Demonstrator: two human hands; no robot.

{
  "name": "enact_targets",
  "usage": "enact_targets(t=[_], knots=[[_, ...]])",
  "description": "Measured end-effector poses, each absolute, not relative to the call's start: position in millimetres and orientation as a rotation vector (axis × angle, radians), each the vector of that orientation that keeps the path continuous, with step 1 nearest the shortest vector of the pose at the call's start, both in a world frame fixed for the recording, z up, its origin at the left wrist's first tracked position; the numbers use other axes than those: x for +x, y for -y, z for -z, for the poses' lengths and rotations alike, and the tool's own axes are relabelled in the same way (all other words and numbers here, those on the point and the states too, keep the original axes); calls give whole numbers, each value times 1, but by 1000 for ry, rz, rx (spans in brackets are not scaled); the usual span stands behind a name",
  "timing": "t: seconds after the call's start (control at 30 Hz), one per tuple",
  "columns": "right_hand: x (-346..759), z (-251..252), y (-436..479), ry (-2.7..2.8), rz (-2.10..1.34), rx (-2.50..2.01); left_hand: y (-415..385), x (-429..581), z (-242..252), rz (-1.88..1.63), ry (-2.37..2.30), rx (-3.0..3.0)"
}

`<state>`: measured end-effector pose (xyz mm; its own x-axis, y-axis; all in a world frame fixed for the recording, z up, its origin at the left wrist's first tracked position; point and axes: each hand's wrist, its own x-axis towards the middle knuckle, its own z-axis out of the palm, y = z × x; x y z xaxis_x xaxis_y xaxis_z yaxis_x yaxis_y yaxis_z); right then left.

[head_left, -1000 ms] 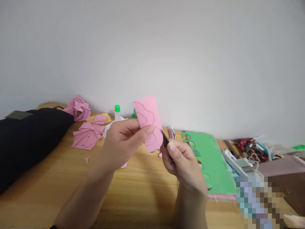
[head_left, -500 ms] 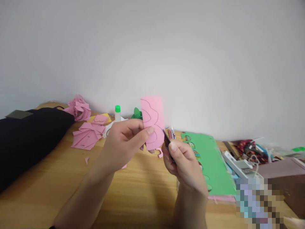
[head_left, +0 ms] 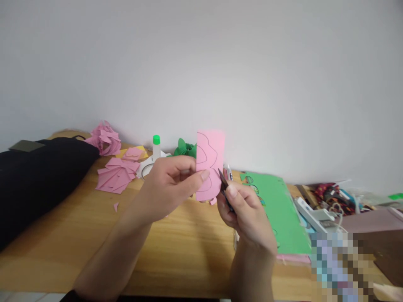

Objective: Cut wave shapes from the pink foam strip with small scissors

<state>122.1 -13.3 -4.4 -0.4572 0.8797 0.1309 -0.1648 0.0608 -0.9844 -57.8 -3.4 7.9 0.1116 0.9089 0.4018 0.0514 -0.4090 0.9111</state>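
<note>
- Paper (head_left: pixel 217 140) is upright in the air over the table (head_left: pixel 182 260), toward its far edge.
- Our left hand (head_left: pixel 171 184) pinches it at its left edge, thumb in front.
- Our right hand (head_left: pixel 247 209) grips the scissors (head_left: pixel 224 182), tip at the paper's right edge; we can't tell if the blades bite.
- Changed in the last second: we shifted the paper right and turned it from leaning to near vertical.
- Our read: that puts the dip between its lobes at the tip; lower lobe looks trimmed, upper still has its straight margin.
- Near the table's far edge: glue stick (head_left: pixel 156 147). Toward the right edge: green card (head_left: pixel 277 214).
</note>
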Motion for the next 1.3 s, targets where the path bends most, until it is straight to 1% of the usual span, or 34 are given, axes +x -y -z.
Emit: enact_targets(t=[0.33,0.77,1.3], knots=[[122,5,13,1489,-1524,-738,3,-58,-7,-1363,-928,1621],[124,6,14,1489,-1532,-755,2,-57,-4,-1405,-915,1635],[122,4,14,1535,-1462,-836,3,-58,-8,-1390,-909,1605]])
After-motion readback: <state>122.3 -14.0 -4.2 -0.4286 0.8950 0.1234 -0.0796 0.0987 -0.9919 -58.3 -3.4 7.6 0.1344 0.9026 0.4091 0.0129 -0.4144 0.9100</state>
